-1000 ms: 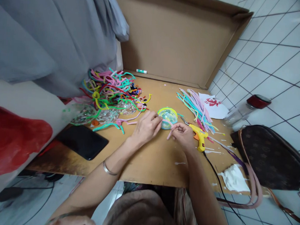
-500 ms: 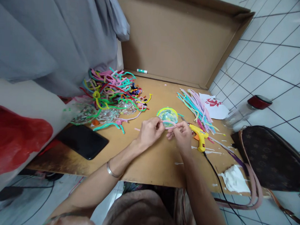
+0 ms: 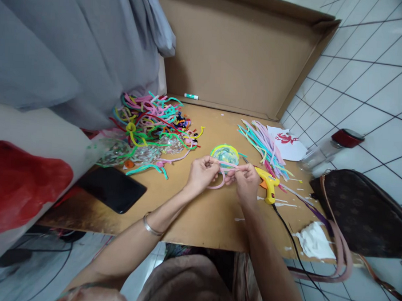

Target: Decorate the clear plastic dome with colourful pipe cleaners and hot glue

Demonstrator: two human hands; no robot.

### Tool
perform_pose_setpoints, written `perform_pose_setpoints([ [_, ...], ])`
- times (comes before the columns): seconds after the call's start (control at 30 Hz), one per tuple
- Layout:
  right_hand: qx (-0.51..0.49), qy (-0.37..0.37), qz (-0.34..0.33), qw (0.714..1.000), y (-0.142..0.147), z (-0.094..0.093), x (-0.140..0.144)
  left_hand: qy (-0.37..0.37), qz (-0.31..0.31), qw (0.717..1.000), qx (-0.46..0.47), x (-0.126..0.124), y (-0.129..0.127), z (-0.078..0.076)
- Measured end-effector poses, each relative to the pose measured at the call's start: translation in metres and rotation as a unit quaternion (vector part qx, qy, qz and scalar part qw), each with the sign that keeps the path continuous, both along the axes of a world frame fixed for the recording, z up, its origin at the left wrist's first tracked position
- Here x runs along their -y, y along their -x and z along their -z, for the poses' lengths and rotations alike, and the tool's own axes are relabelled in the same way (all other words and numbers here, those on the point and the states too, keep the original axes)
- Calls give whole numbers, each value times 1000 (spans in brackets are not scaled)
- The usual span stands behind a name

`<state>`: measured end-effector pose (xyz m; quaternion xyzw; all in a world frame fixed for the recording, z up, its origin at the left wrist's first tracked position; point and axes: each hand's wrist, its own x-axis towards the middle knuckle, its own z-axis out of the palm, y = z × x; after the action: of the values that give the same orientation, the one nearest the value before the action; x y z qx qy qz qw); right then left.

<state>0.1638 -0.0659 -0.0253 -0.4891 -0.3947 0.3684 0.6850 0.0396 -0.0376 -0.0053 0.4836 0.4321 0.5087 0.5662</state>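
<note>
Cardboard-topped table (image 3: 198, 221), mid area: both forearms reach in from near edge, left hand (image 3: 201, 173) and right hand (image 3: 244, 181) close together, fingers pinched shut on pink pipe cleaner (image 3: 218, 185) looped between them, just before the clear dome (image 3: 225, 154).

Your left hand (image 3: 201, 173) and right hand (image 3: 244, 181) sit close together at the centre of the frame, fingers curled in and thumbs pinched against fingertips. Both forearms rise from the lower edge, converging upward, your left wrist slightly bent.
</note>
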Motion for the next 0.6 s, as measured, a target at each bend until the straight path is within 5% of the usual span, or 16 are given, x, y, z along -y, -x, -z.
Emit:
perform_pose_setpoints([
  [0.27,28,7,19,999,3,-8,4,-10,-7,1000,-17,0,1,1],
  [0.6,37,11,28,999,2,-9,5,-158,-33,981,-112,-1,1,17],
])
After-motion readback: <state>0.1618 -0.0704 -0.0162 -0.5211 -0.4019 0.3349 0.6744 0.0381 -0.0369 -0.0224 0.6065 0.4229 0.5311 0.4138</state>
